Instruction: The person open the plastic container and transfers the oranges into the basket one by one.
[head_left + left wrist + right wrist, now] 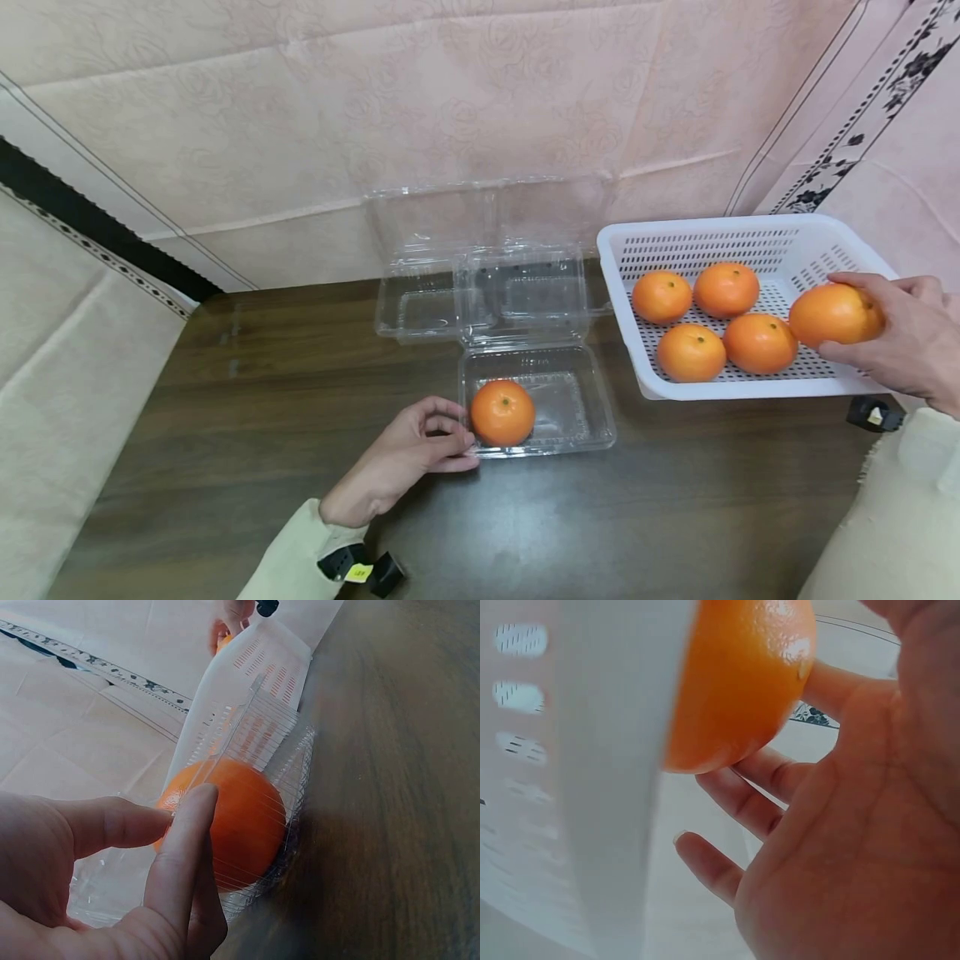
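Observation:
My left hand (412, 454) pinches the near left rim of a clear plastic clamshell container (577, 429) between thumb and fingers. One orange (502, 412) sits in the container's left side, right beside those fingertips; the left wrist view shows the same orange (240, 832) through the clear wall. Over the right end of a white basket (750, 389), my right hand (911, 337) grips another orange (836, 314). In the right wrist view the thumb and fingers curve round this orange (742, 682), and the basket's rim (619, 750) hides part of it.
Several more oranges (726, 290) lie inside the basket. Behind the container with the orange stand further clear plastic containers (420, 304), with raised lids (487, 208) against the patterned cloth (450, 108). All stand on a dark wooden table (262, 433).

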A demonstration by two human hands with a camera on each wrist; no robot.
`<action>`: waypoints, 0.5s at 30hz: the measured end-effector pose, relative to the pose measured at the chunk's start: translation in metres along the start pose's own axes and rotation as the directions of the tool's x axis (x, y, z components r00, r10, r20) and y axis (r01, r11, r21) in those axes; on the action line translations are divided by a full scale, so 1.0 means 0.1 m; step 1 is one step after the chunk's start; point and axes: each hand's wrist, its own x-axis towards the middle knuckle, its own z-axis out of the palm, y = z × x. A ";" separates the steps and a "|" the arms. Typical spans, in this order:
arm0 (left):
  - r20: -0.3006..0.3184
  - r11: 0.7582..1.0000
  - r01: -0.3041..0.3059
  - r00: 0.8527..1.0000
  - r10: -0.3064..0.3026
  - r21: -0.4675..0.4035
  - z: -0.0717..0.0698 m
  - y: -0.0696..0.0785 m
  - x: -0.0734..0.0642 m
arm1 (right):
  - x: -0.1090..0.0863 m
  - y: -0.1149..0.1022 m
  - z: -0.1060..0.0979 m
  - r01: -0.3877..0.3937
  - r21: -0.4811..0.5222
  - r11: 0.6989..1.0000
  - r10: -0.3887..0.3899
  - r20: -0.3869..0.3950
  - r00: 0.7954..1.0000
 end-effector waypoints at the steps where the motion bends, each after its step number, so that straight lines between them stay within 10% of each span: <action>1: 0.001 1.000 -0.001 1.000 0.001 -0.001 0.00 0.00 0.00 | 0.00 0.00 0.00 0.000 0.001 1.000 0.000 0.001 1.000; 15: 0.001 1.000 0.002 1.000 -0.002 -0.008 0.01 0.01 0.00 | 0.03 0.09 0.03 -0.012 -0.001 1.000 0.012 -0.001 1.000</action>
